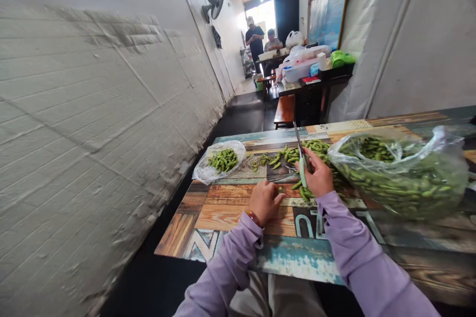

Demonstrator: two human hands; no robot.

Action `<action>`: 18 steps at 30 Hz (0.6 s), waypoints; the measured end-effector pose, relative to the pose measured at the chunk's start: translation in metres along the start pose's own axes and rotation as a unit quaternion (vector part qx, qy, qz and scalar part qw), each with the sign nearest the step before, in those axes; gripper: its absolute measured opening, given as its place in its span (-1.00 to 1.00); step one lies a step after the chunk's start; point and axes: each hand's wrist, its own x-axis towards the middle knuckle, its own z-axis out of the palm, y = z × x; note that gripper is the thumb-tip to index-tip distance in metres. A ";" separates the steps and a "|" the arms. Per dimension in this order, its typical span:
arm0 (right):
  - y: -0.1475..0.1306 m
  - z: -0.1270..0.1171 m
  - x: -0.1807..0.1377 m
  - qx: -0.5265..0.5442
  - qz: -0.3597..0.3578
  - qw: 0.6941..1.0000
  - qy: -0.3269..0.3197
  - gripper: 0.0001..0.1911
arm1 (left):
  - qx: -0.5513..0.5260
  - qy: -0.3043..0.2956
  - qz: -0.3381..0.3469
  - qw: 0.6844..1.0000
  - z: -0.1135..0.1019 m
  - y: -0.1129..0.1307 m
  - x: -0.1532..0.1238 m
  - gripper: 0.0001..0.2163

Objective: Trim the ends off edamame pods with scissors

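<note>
My right hand [318,176] is closed around scissors with pale green handles [302,163], blades pointing up and away over a loose heap of green bean pods [297,152] on the patterned table [238,213]. My left hand [265,201] rests on the table with fingers curled; a single green pod [280,189] shows at its fingertips. Both arms wear lilac sleeves.
A big clear bag full of pods [401,178] lies at the right. A smaller bag with trimmed pods [222,161] sits at the left near a white brick wall [92,124]. Farther back stand a bench [285,109], cluttered tables and two people [262,42].
</note>
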 end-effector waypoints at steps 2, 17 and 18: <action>0.000 0.003 -0.002 -0.010 0.008 1.000 -0.005 -0.41 | 0.009 -0.011 0.005 1.000 0.007 0.006 0.013 -0.90; -0.012 0.010 -0.016 0.083 0.081 0.982 -0.147 -0.37 | -0.684 -0.017 -0.108 0.721 -0.010 -0.035 0.027 -0.70; -0.013 0.010 -0.018 0.077 0.076 0.979 -0.172 -0.37 | -0.692 -0.015 -0.104 0.715 -0.011 -0.034 0.027 -0.69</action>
